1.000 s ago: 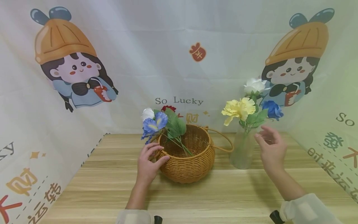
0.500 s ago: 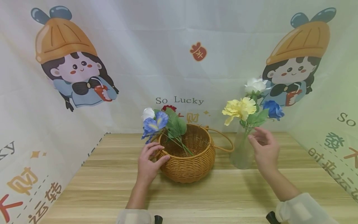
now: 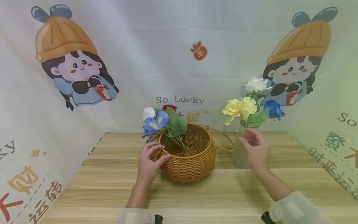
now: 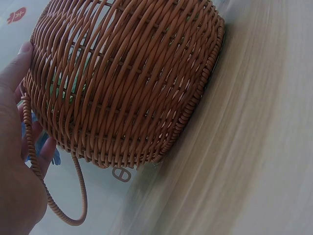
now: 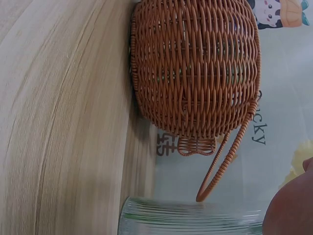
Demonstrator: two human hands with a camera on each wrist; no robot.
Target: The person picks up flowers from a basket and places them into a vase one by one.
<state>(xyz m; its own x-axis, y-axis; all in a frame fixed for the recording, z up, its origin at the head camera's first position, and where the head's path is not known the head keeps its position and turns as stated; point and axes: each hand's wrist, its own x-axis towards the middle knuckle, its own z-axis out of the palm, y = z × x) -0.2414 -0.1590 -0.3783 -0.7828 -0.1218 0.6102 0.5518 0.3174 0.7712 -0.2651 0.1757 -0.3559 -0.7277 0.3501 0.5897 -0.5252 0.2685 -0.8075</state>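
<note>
A wicker basket (image 3: 188,168) stands on the table. My left hand (image 3: 148,161) holds its left rim, thumb in front and fingers behind; the left wrist view shows that hand (image 4: 14,156) against the woven side (image 4: 127,83). White, purple-blue (image 3: 155,124) and red (image 3: 169,107) flowers lean over the basket's left and back rim, stems inside. My right hand (image 3: 258,152), fingers loosely bent and holding nothing, is in front of a glass vase (image 3: 240,155), partly hiding it; contact is unclear. The vase bears yellow (image 3: 240,109), white (image 3: 256,85) and blue (image 3: 274,109) flowers.
The basket's handle (image 3: 227,137) hangs down on the right, close to the vase. Behind the wooden table (image 3: 112,186) and at both sides hangs a printed cloth (image 3: 145,62) with cartoon figures and lettering.
My right hand has moved left, from beside the vase to in front of it. My left hand stays at the basket's rim.
</note>
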